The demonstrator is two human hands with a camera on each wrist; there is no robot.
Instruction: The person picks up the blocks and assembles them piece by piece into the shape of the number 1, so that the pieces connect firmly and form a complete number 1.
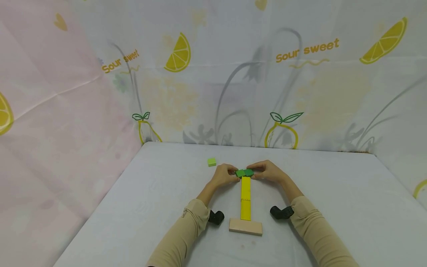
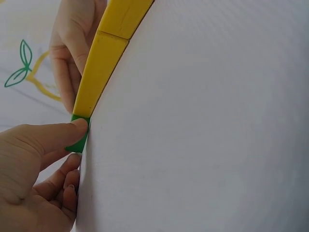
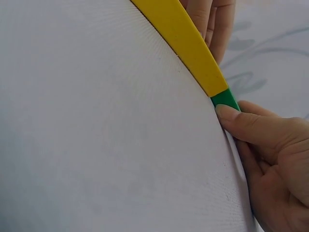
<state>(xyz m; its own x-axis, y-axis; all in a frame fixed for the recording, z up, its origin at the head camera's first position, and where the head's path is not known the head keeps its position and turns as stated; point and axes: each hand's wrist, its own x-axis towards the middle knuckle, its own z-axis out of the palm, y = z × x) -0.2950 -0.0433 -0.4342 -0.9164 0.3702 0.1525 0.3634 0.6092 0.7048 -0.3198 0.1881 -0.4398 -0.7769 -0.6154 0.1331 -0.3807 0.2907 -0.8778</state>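
Two green blocks lie side by side at the far end of a line of two yellow blocks (image 1: 245,189). My left hand (image 1: 224,175) pinches the lighter green block (image 1: 240,173) between thumb and fingers. On the other side, my right hand (image 1: 268,171) grips the darker green block (image 1: 248,172). The left wrist view has the left thumb lying on a green block (image 2: 77,141) against the yellow end. In the right wrist view, the right thumb covers part of a green block (image 3: 225,98) touching the yellow one. Fingers partly hide both green blocks.
A plain wooden block (image 1: 245,226) lies crosswise at the near end of the yellow line. A light green block (image 1: 211,162) sits apart, beyond the left hand. The white table (image 1: 133,207) meets a printed cloth backdrop (image 1: 213,92) behind.
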